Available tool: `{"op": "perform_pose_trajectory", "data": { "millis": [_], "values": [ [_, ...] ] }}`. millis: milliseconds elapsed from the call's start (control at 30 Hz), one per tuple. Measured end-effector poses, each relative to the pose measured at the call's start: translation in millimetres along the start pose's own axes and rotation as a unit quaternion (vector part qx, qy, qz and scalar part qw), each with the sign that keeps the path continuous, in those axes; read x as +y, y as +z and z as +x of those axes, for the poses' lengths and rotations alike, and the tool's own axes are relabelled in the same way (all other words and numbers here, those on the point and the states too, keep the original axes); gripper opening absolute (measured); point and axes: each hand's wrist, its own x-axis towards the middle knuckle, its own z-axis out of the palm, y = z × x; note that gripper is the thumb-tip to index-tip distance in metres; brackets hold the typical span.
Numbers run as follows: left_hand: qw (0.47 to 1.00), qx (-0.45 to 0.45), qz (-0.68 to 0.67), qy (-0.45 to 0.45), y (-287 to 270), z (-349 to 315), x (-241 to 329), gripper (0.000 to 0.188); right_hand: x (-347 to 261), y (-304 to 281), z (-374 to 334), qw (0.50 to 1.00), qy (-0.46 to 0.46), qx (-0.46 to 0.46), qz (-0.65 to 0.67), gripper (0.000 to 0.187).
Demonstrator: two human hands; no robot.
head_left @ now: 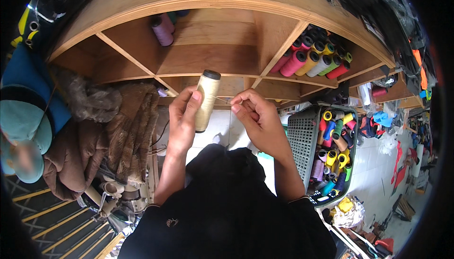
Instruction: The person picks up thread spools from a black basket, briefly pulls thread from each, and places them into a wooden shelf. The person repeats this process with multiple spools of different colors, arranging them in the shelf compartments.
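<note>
A spool of cream thread with dark end caps stands nearly upright in front of me, leaning a little. My left hand is closed round its left side, the thumb across the thread. From the spool's right side a short length of thread runs to my right hand. That hand pinches the thread's end between thumb and forefinger, its other fingers curled in. Both hands are raised before the wooden shelf.
Coloured thread spools fill the shelf's right compartment; purple spools lie in the middle one. A dark plastic basket of mixed spools stands on the floor at right. Brown cloth and a teal cap are at left.
</note>
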Motion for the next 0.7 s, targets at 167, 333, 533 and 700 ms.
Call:
{"op": "perform_pose_trajectory", "data": {
  "millis": [167, 333, 533, 700],
  "values": [
    [0.99, -0.004, -0.137, -0.035, 1.2, -0.2, 12.2, 0.044, -5.3, -1.1, 1.7, 0.999, 0.026, -0.026, -0.019, 0.015],
    [0.949, -0.056, -0.301, -0.072, -8.1, 4.4, 11.8, 0.041, 5.5, 15.5, 4.8, 0.991, -0.007, 0.015, 0.135, 0.013],
    [0.968, -0.066, -0.236, -0.058, -12.3, 7.2, 9.5, 0.043, 9.9, 20.7, 5.4, 0.99, -0.009, 0.027, 0.135, 0.012],
    [0.969, -0.044, -0.226, -0.088, -6.9, 4.4, 10.8, 0.043, 8.4, 17.5, 4.8, 0.993, -0.048, 0.078, 0.081, 0.011]
  ]
}}
